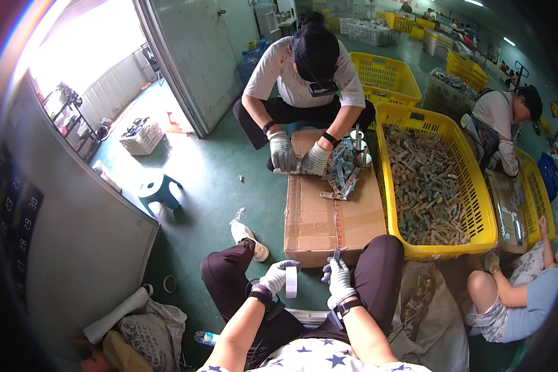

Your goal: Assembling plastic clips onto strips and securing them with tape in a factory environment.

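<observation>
My left hand (277, 277), in a striped grey-white glove, is closed on a roll of white tape (291, 283) held upright in front of my knees. To its right, my gloved right hand (339, 282) pinches a small narrow grey piece (336, 253) at the near edge of a cardboard box (307, 217). On the far right part of that box lies a heap of similar grey strip-like pieces (343, 170). Across the box, a crouching person's gloved hands (299, 158) hold a small pale piece; its kind is hard to make out.
A yellow crate (480, 204) full of small brown and grey pieces stands right of the box. Another yellow crate (384, 74) is behind it. People sit at the right. A blue stool (160, 193) and sacks (152, 335) are on the left.
</observation>
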The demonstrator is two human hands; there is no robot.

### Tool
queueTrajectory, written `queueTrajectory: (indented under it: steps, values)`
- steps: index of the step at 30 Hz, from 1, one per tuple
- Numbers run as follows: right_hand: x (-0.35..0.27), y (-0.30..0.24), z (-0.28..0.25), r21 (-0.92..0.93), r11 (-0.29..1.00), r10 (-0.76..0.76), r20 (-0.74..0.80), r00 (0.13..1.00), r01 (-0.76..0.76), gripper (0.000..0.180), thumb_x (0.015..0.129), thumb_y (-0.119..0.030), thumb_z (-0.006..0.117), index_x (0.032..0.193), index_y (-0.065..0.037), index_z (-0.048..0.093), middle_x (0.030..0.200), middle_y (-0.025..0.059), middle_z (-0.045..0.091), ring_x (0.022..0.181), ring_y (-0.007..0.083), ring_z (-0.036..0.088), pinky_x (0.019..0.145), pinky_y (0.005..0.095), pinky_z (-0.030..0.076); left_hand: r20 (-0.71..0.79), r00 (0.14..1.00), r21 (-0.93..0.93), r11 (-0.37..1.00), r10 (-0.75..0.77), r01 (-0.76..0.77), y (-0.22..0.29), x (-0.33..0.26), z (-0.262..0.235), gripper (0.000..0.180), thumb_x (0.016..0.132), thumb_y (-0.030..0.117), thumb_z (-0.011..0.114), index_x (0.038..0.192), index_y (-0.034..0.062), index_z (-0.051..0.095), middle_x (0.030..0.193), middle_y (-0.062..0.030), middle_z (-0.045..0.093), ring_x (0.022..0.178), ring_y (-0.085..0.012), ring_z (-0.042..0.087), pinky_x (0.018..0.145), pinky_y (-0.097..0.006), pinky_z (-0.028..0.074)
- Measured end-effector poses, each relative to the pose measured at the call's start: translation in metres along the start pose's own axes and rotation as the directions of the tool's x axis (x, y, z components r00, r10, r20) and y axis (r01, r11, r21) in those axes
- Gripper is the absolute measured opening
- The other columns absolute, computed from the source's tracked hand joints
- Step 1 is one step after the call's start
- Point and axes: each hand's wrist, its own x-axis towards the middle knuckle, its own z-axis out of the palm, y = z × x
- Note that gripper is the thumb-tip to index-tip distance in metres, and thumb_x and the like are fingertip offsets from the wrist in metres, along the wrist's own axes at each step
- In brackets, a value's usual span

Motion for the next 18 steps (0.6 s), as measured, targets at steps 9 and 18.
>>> queueTrajectory:
  steps: [9, 18]
  values:
    - [-0.0015, 0.0013, 0.0006, -0.011, 1.000, 0.000, -0.003, 1.000, 0.000, 0.020, 0.093, -0.026, 0.055, 0.103, -0.009, 0.059, 0.067, -0.0002, 0.055, 0.048, 0.0078, 0.047, 0.044, 0.0243, 0.043, 0.026, 1.000, -0.003, 1.000, -0.003, 0.003, -0.0052, 0.0032, -0.0034, 0.027, 0.078, 0.002, 0.069, 0.105, 0.0037, 0.067, 0.095, -0.0016, 0.067, 0.084, -0.0112, 0.061, 0.076, -0.025, 0.049]
    - [-0.0007, 0.0025, 0.0003, 0.007, 1.000, -0.002, -0.005, 1.000, 0.002, 0.019, 0.093, -0.025, 0.056, 0.102, -0.009, 0.059, 0.066, -0.0003, 0.056, 0.047, 0.0077, 0.048, 0.042, 0.0242, 0.043, 0.021, 1.000, -0.024, 1.000, -0.001, 0.001, -0.0021, 0.0000, -0.0002, 0.027, 0.079, 0.001, 0.068, 0.106, 0.0038, 0.067, 0.095, -0.0020, 0.067, 0.086, -0.0117, 0.061, 0.078, -0.026, 0.049]
